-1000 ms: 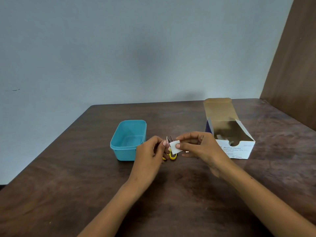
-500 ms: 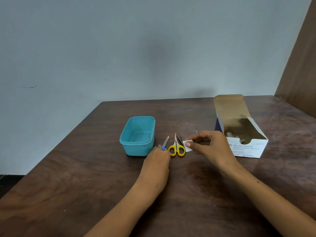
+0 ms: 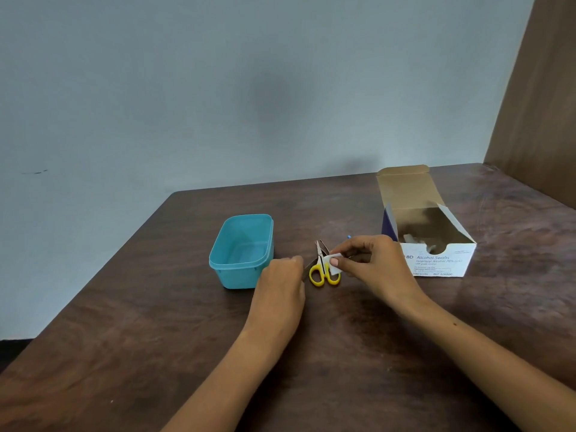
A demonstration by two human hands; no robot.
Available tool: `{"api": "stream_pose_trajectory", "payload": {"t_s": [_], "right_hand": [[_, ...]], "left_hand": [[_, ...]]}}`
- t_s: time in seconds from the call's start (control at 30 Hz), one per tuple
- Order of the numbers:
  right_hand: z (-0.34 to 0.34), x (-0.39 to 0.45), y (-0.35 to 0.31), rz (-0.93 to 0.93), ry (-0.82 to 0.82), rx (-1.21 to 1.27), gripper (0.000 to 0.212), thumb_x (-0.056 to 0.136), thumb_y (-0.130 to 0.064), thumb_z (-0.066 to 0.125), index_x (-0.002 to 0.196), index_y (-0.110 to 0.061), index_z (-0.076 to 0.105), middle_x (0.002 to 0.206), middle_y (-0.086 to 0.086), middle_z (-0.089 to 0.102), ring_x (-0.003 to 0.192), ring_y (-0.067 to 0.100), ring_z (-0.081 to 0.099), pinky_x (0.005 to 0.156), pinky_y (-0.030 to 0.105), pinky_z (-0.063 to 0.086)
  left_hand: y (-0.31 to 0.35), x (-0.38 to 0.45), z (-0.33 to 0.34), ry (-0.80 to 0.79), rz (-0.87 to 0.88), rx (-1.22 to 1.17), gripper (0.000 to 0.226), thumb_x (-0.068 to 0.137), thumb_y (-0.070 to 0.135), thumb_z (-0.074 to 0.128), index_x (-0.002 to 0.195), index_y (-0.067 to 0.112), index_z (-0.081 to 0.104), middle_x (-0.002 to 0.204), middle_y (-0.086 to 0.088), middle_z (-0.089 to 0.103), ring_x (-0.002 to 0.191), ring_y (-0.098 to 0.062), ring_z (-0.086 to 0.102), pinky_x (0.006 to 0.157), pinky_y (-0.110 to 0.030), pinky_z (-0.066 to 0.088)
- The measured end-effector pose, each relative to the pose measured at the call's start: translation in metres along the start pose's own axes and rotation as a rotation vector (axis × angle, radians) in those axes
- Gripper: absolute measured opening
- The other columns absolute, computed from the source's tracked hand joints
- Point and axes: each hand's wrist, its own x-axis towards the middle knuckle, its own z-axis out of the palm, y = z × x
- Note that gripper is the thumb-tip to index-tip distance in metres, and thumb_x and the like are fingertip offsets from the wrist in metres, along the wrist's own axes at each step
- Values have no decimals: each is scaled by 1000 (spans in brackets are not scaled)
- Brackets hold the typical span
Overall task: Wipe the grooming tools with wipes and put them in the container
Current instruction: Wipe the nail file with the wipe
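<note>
My right hand (image 3: 374,263) pinches a white alcohol wipe (image 3: 333,265) just right of the yellow-handled scissors (image 3: 324,269), which lie on the table (image 3: 156,322) with blades pointing away from me. My left hand (image 3: 282,282), fingers curled, sits just left of them; I cannot tell whether it holds anything. The teal container (image 3: 241,251) stands beyond it, further left.

Both bare arms reach forward over the counter (image 3: 124,307). The left hand (image 3: 280,285) is knuckles up with its fingers curled down, just left of the scissors (image 3: 324,272). The right hand (image 3: 371,263), just right of the scissors, pinches a small white wipe (image 3: 333,265) between thumb and fingers.
</note>
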Motion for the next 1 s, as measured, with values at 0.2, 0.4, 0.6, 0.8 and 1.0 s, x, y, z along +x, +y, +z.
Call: {"api": "stream_pose_trajectory", "payload": {"t_s": [0.2,0.4,0.6,0.8,1.0], "right_hand": [[-1,2,-2,56,12,182,7,77,-7,76,82,-12,73,78,4,73,72,12,69,65,24,57],[1,-3,-12,273,-2,661,11,80,-6,71,88,0,69,80,9,73,68,13,67,59,20,57],[4,-2,-15,230,83,676,9,75,-4,75,82,-3,69,79,10,74,71,15,71,62,22,57],[1,0,-17,124,163,614,10,73,-7,77,80,-5,70,79,9,75,77,20,72,66,24,57],[1,0,-18,14,206,530,10,73,-9,78,78,-9,69,78,5,74,78,18,72,70,25,57]], "left_hand": [[2,0,-3,165,53,-75,15,89,-2,50,87,8,62,85,-6,65,75,-16,57,67,-31,49],[19,7,-7,256,-66,-616,16,80,2,69,92,14,69,82,11,67,77,1,66,68,-6,50],[18,12,-2,200,-146,-881,18,79,2,71,89,16,67,83,6,71,80,-1,69,67,-9,52],[18,7,3,127,-154,-971,23,75,5,76,93,18,70,82,5,73,79,-3,70,68,-13,54],[21,7,0,99,-195,-1123,15,76,10,75,91,12,73,78,-3,77,73,-15,73,61,-22,57]]}}
